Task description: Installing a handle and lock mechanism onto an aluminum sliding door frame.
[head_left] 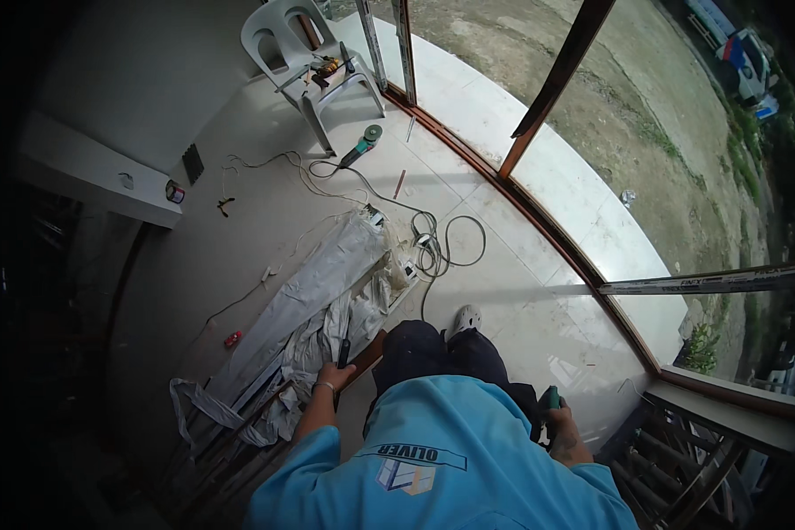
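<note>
My left hand (334, 377) is closed around a slim black handle-like piece (344, 353). Beside that hand, a brown bar (367, 360) slants toward my knee; whether the fingers also grip it, I cannot tell. My right hand (565, 431), low at my right side, grips a green and black power tool (552, 399), partly hidden by my leg and hand. Long frame pieces in silvery-white wrapping (296, 291) lie on the floor at my left, with crumpled loose wrapping (331, 331) near the left hand.
A green angle grinder (362, 146) lies ahead, its cord (442, 252) coiled across the tiles. Tools rest on a white plastic chair (305, 57). Pliers (226, 207) and a red item (232, 339) lie leftward. A brown door track (495, 172) borders the right; dark bars (671, 468) stand lower right.
</note>
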{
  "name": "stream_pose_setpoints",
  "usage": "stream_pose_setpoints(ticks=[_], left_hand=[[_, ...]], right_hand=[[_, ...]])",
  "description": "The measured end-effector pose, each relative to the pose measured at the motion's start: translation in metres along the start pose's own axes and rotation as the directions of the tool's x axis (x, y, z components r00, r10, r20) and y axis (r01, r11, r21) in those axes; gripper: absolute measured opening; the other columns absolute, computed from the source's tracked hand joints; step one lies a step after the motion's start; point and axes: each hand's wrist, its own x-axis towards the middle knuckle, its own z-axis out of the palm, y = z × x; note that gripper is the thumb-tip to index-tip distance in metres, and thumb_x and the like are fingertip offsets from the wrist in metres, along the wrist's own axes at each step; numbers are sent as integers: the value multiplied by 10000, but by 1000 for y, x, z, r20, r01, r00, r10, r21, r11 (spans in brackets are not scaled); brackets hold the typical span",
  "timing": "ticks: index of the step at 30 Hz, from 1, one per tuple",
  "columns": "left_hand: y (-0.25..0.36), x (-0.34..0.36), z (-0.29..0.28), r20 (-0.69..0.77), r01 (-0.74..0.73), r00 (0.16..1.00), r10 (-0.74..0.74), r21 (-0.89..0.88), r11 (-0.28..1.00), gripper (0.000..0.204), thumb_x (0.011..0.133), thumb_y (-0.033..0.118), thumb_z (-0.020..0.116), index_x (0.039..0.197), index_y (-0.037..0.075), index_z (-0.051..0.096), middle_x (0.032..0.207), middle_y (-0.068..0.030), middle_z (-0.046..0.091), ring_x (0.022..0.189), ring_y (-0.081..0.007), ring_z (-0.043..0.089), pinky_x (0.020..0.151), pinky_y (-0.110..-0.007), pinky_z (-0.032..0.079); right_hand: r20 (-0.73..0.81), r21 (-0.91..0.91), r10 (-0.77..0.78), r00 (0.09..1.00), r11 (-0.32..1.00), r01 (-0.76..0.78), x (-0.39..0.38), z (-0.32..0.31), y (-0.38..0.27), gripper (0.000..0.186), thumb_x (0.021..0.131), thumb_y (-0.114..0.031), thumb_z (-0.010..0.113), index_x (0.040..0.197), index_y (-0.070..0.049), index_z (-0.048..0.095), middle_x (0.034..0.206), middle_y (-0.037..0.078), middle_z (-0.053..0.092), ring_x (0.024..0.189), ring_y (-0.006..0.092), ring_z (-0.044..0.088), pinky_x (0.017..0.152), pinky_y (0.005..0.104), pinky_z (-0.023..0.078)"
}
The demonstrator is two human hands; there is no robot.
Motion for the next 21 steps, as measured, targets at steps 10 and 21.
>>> stream_pose_setpoints(ticks=[10,21], left_hand=[[96,94,-37,136,310,949,-285,-232,922,624,751,454,700,1162,-11,633,1164,-244,628,1077,-352,612,922,-410,462],[288,313,-130,-80,231,915,-395,-699,677,350,811,295,689,742,-40,612,648,-134,629,639,-306,642,631,-406,474]], right_hand=[[610,-166,-370,701,805,569,51,157,-614,1050,707,1,695,1533,-271,108,845,75,540,603,136,512,509,296,458],[861,-392,-277,428,177,903,275,492,-844,995,647,-112,657,1509,-324,208,1113,325,488,1052,489,536,944,472,448]])
